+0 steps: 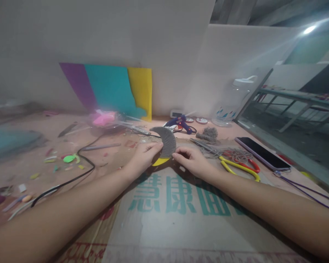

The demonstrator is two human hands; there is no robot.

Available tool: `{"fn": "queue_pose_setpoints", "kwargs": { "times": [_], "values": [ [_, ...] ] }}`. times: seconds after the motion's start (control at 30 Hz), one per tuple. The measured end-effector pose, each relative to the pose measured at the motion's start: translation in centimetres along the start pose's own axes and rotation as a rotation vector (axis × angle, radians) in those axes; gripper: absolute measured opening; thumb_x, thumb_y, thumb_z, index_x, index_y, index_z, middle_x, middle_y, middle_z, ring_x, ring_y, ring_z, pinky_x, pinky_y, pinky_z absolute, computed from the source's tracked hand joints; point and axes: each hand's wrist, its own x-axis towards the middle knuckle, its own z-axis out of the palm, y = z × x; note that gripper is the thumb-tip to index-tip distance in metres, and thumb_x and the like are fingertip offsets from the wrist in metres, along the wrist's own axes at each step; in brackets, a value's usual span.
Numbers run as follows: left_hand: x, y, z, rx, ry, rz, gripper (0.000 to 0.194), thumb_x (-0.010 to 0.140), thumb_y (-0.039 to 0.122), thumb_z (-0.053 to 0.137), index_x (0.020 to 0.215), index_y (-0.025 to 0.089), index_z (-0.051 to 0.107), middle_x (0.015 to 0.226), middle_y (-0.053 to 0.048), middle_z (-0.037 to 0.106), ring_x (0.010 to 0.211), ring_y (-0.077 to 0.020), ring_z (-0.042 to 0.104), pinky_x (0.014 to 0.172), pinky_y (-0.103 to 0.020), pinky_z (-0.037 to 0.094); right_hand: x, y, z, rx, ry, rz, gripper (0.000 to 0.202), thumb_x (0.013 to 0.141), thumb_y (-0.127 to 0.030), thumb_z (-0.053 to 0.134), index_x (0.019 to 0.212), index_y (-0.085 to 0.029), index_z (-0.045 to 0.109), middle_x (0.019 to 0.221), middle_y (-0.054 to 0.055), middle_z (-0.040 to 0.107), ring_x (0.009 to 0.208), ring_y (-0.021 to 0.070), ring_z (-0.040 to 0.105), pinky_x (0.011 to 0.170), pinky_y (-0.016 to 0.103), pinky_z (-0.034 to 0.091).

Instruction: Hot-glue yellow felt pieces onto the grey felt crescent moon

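Between my hands stands a crescent-shaped piece [168,140]. Most of it is wrapped in grey yarn, and its lower tip [160,161] shows bare yellow. My left hand [146,155] pinches its left edge between thumb and fingers. At the right edge, the closed fingertips of my right hand [188,159] meet the crescent low down; whether a loose yarn end is in them is too small to tell. Just behind the crescent lies a dark blue glue gun [182,123]. Right of my right hand are a tangle of grey yarn [238,155] and yellow-and-red-handled pliers [239,168].
A phone [263,153] with a purple strap lies at the right edge. A clear bottle [230,104] stands behind it. A black cord [90,170] winds across the left side among foam scraps. Purple, teal and yellow sheets [109,87] lean on the wall. Printed cardboard [164,233] covers the front.
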Motion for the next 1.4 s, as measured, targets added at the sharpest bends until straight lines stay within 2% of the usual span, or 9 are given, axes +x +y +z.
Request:
{"fn": "queue_pose_setpoints", "kwargs": {
  "times": [0.1, 0.2, 0.37, 0.5, 0.6, 0.7, 0.93, 1.27, 1.4],
  "values": [
    [-0.07, 0.13, 0.06, -0.018, -0.007, -0.024, 0.037, 0.081, 0.046, 0.053, 0.057, 0.019, 0.043, 0.052, 0.005, 0.036, 0.048, -0.0095, 0.033, 0.046, -0.023, 0.024, 0.06, 0.04, -0.07, 0.01, 0.012, 0.021, 0.023, 0.089, -0.035, 0.053, 0.075, -0.018, 0.059, 0.06, -0.003, 0.056, 0.049, 0.0103, 0.049, 0.047, 0.023, 0.037],
    [-0.03, 0.32, 0.12, 0.042, -0.015, 0.022, 0.036, 0.081, 0.043, 0.05, 0.056, 0.019, 0.042, 0.055, 0.003, 0.038, 0.053, -0.0109, 0.036, 0.05, -0.024, 0.027, 0.14, 0.09, -0.07, 0.051, 0.033, 0.048, 0.023, 0.089, -0.036, 0.053, 0.076, -0.018, 0.058, 0.059, -0.004, 0.055, 0.048, 0.0102, 0.049, 0.045, 0.022, 0.036],
    [0.02, 0.5, 0.23, 0.22, -0.005, 0.107, 0.034, 0.078, 0.045, 0.056, 0.059, 0.018, 0.052, 0.059, 0.003, 0.045, 0.06, -0.0128, 0.042, 0.057, -0.025, 0.032, 0.1, 0.09, -0.1, 0.057, 0.046, 0.064, 0.024, 0.089, -0.038, 0.052, 0.075, -0.019, 0.057, 0.057, -0.004, 0.053, 0.046, 0.0101, 0.047, 0.044, 0.023, 0.035],
    [0.08, 0.26, 0.15, 0.228, 0.008, 0.09, 0.033, 0.081, 0.047, 0.055, 0.066, 0.017, 0.056, 0.062, 0.003, 0.048, 0.062, -0.013, 0.044, 0.058, -0.025, 0.033, 0.16, 0.01, -0.15, 0.065, 0.044, 0.047, 0.027, 0.088, -0.041, 0.052, 0.079, -0.017, 0.061, 0.061, -0.002, 0.056, 0.051, 0.0117, 0.049, 0.048, 0.024, 0.037],
    [0.13, 0.13, 0.1, 0.223, 0.023, 0.077, 0.032, 0.081, 0.045, 0.055, 0.067, 0.017, 0.057, 0.064, 0.002, 0.049, 0.064, -0.0131, 0.046, 0.058, -0.024, 0.034, 0.36, -0.06, -0.18, 0.073, 0.046, 0.02, 0.022, 0.083, -0.038, 0.058, 0.081, -0.017, 0.063, 0.066, 0.0, 0.06, 0.059, 0.0132, 0.053, 0.055, 0.025, 0.041],
    [0.15, 0.11, 0.12, 0.21, 0.025, 0.066, 0.032, 0.08, 0.044, 0.057, 0.064, 0.017, 0.054, 0.06, 0.003, 0.046, 0.06, -0.012, 0.044, 0.055, -0.024, 0.032, 0.51, -0.11, -0.18, 0.068, 0.061, 0.041, 0.017, 0.08, -0.033, 0.06, 0.078, -0.017, 0.062, 0.065, -0.001, 0.06, 0.06, 0.0134, 0.055, 0.057, 0.025, 0.042],
    [0.16, 0.05, 0.07, 0.24, -0.003, 0.038, 0.037, 0.082, 0.046, 0.054, 0.059, 0.019, 0.047, 0.052, 0.005, 0.041, 0.052, -0.0104, 0.04, 0.051, -0.024, 0.029, 0.42, -0.13, -0.09, 0.086, 0.137, 0.012, 0.018, 0.081, -0.035, 0.059, 0.081, -0.017, 0.062, 0.068, -0.001, 0.06, 0.058, 0.0121, 0.053, 0.054, 0.025, 0.041],
    [0.17, -0.08, -0.02, 0.265, -0.009, 0.07, 0.038, 0.081, 0.047, 0.055, 0.058, 0.019, 0.045, 0.054, 0.005, 0.04, 0.054, -0.0107, 0.039, 0.053, -0.024, 0.03, 0.43, 0.22, -0.32, 0.113, 0.038, -0.002, 0.027, 0.085, -0.043, 0.057, 0.08, -0.017, 0.062, 0.065, -0.001, 0.055, 0.058, 0.0119, 0.049, 0.053, 0.024, 0.038],
    [0.07, 0.16, 0.14, 0.272, -0.044, 0.074, 0.038, 0.083, 0.047, 0.054, 0.058, 0.019, 0.046, 0.055, 0.005, 0.042, 0.055, -0.0114, 0.041, 0.054, -0.025, 0.032, 0.34, 0.04, -0.27, 0.124, 0.037, 0.057, 0.025, 0.084, -0.041, 0.06, 0.077, -0.017, 0.06, 0.061, -0.003, 0.054, 0.054, 0.0108, 0.048, 0.049, 0.023, 0.037]
  ]
}}
